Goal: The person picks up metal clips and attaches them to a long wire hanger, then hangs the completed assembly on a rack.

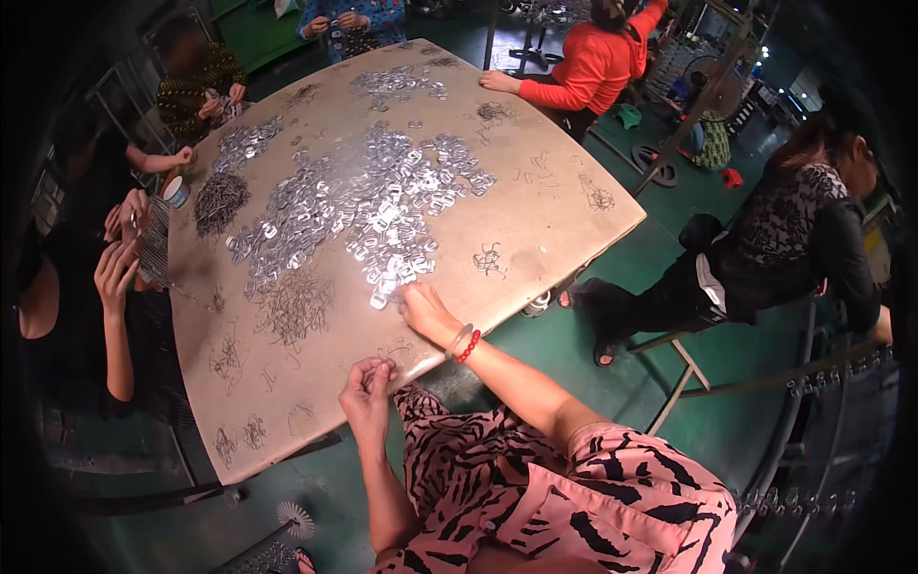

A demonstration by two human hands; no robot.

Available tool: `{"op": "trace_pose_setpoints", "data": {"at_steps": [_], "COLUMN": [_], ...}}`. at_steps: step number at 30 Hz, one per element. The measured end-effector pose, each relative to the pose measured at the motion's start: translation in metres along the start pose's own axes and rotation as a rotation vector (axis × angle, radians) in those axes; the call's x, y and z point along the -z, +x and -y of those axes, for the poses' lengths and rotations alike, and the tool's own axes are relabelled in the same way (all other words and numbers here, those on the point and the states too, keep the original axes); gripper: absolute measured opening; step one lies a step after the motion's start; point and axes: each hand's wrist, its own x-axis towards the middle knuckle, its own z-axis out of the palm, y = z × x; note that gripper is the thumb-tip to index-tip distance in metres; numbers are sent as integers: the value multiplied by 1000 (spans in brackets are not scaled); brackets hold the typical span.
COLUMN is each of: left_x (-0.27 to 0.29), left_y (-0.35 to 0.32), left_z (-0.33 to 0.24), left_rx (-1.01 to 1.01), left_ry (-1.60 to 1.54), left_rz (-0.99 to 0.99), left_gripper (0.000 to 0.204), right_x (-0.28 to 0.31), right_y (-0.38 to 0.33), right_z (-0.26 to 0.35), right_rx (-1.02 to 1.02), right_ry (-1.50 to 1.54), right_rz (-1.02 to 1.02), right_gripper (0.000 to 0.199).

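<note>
My left hand (369, 390) is raised just over the near table edge, thumb and fingers pinched together. Whatever is between its fingertips is too small to make out. My right hand (427, 312), with a bangle and a red bead bracelet (467, 346) at its wrist, rests at the near end of a big pile of shiny metal buckle-like pieces (387, 215). Its fingers are curled in and partly hidden, so what they hold does not show. Thin bent wire pieces (400, 354) lie on the tabletop between my two hands.
The tan table (535, 249) carries more wire heaps (292, 308) and a dark heap of small parts (222, 203). A paper cup (175, 191) stands at its left edge. Several people sit around it; one (765, 230) sits apart on the right. Metal framing (684, 368) stands nearby.
</note>
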Motion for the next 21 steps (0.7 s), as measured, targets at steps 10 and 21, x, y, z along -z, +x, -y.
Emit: {"op": "trace_pose_setpoints", "data": {"at_steps": [10, 21], "left_x": [-39, -63], "left_y": [1, -7], "left_z": [6, 4], "left_rx": [-215, -470], "left_ry": [196, 461], "left_rz": [173, 75], "left_gripper": [7, 9], "right_x": [65, 82], "right_y": [-82, -99], "right_z": [40, 74], "right_rx": [-489, -340], "right_ry": [995, 1030], "right_rz": [32, -193], "right_gripper": [11, 12]}}
